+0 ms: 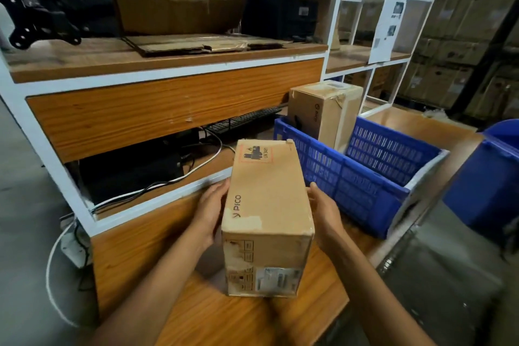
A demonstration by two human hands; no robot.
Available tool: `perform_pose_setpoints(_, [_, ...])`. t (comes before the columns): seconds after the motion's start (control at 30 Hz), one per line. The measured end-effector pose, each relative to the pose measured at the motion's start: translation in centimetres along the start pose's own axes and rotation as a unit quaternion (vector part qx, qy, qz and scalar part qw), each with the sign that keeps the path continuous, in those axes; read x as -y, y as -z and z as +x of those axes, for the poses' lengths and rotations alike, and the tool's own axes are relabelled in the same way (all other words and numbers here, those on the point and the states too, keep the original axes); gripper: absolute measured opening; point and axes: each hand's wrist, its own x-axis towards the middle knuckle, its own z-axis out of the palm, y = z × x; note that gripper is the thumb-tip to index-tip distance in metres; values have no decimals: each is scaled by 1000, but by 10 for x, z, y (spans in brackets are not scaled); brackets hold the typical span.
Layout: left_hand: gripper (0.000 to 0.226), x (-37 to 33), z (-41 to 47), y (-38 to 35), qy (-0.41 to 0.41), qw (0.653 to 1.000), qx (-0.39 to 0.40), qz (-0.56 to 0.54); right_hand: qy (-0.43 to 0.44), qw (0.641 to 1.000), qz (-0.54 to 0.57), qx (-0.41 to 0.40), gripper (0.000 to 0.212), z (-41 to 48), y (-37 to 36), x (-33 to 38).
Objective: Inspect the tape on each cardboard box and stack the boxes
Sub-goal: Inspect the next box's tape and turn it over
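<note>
The straight fingers (217, 191) of the left hand (209, 211) are lying flat and close together against the left side of a tall brown cardboard box (269, 191). The fingers (316, 191) of the right hand (327, 213) are pressing the opposite side, loosely extended, with the thumb pointing up along the box's edge. Neither hand is curling round the box; the two palms are squeezing it between them.

The box is standing on end on a wooden tabletop (224, 317), directly in front of the person. Its upward face is carrying a black "PICO" print and, at the far end, a red-bordered hazard label reading "UN 3481". Its near face is showing a white sticker and scuffed, peeling patches.

Just to the right, a blue slatted plastic crate (351, 185) is sitting on the same tabletop. A second brown cardboard box (331, 109) is standing upright in the crate's far end.

Behind, a white-framed wooden shelf unit (168, 70) is holding flattened cardboard, a black keyboard (244, 121) and trailing cables (196, 166). Stacked cartons (463, 22) are filling the far right background.
</note>
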Motion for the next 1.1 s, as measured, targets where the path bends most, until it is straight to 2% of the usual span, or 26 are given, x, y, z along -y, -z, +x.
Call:
perform_pose_setpoints(0.03, [18, -1, 3, 4, -61, 996, -50, 51, 36, 999, -40, -9, 32, -1, 2, 4])
perform_pose_setpoints(0.1, [14, -7, 2, 10, -216, 959, -103, 151, 126, 981, -148, -21, 28, -6, 5, 14])
perform_pose_setpoints(0.17, [29, -16, -5, 14, -346, 897, -57, 269, 210, 942, -260, -19, 33, -9, 4, 21])
perform_pose_setpoints(0.2, [37, -16, -6, 14, -378, 869, -14, 319, 242, 920, -308, -9, 34, -12, 3, 23])
perform_pose_setpoints(0.3, [38, -5, -18, 9, -369, 815, 76, 441, 271, 832, -480, 53, 37, -24, -3, 24])
perform_pose_setpoints(0.37, [38, 6, -19, 8, -355, 802, 89, 472, 264, 759, -590, 76, 42, -30, -8, 24])
perform_pose_setpoints(0.4, [38, 6, -18, 9, -354, 797, 92, 481, 257, 733, -624, 85, 43, -30, -10, 28])
perform_pose_setpoints(0.47, [35, -3, -11, 7, -359, 776, 104, 508, 239, 691, -673, 108, 43, -28, -15, 41])
perform_pose_setpoints(0.53, [27, -19, -6, -1, -349, 766, 113, 528, 212, 665, -701, 147, 41, -23, -18, 58])
perform_pose_setpoints(0.6, [25, -31, 4, -10, -344, 759, 105, 542, 200, 664, -699, 174, 39, -11, -20, 76])
perform_pose_setpoints(0.7, [39, -34, 20, -17, -328, 755, 98, 559, 215, 683, -675, 176, 46, 11, -25, 77])
perform_pose_setpoints(0.8, [51, -26, 26, -18, -298, 750, 92, 584, 250, 669, -681, 160, 55, 21, -21, 46])
perform_pose_setpoints(0.87, [47, -28, 30, -20, -301, 727, 96, 610, 254, 684, -665, 158, 57, 24, -13, 35])
perform_pose_setpoints(0.97, [31, -41, 39, -33, -311, 700, 79, 638, 253, 662, -684, 174, 56, 33, -13, 48])
perform_pose_setpoints(1.03, [26, -47, 51, -40, -327, 716, 49, 614, 251, 658, -688, 177, 52, 49, -20, 62])
perform_pose_setpoints(1.1, [29, -48, 64, -43, -323, 743, 48, 585, 249, 672, -676, 172, 51, 63, -27, 68])
